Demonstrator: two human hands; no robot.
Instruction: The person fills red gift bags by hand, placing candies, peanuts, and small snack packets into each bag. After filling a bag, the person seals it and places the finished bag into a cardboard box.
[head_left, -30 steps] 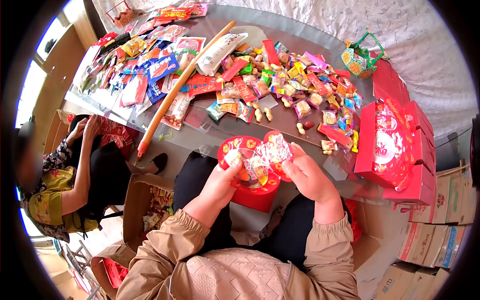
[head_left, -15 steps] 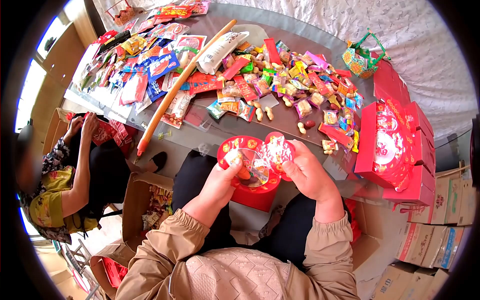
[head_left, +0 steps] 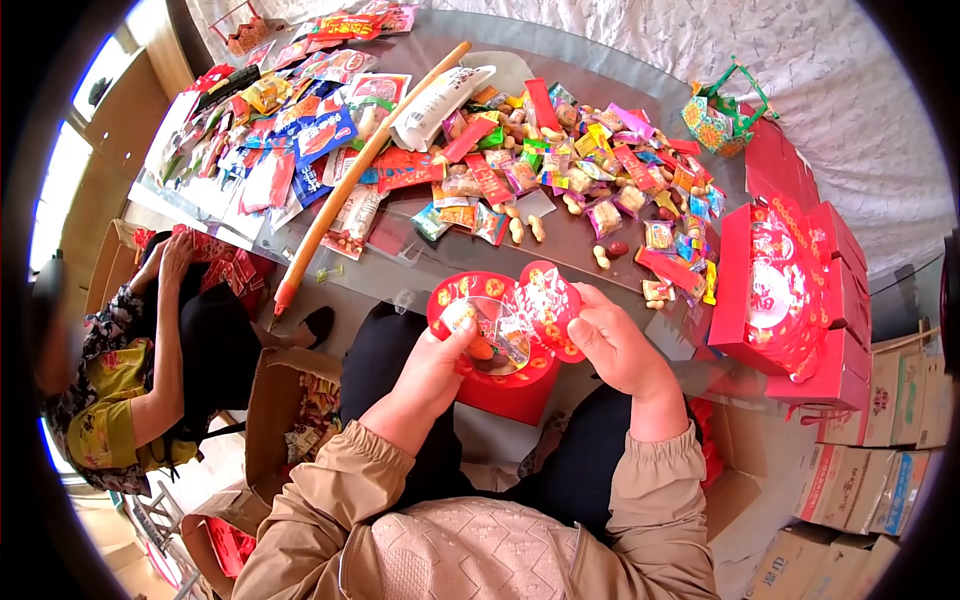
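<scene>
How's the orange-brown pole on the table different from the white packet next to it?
The orange-brown pole is long and thin, but the white packet is shorter and wider. The pole is rounded like a broom handle, while the packet looks flatter. Both lie slanted among the snacks.

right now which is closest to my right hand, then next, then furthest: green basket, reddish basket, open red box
From your right hand, in the head view:
1. open red box, right side
2. green basket, far right
3. reddish basket, far left corner
</scene>
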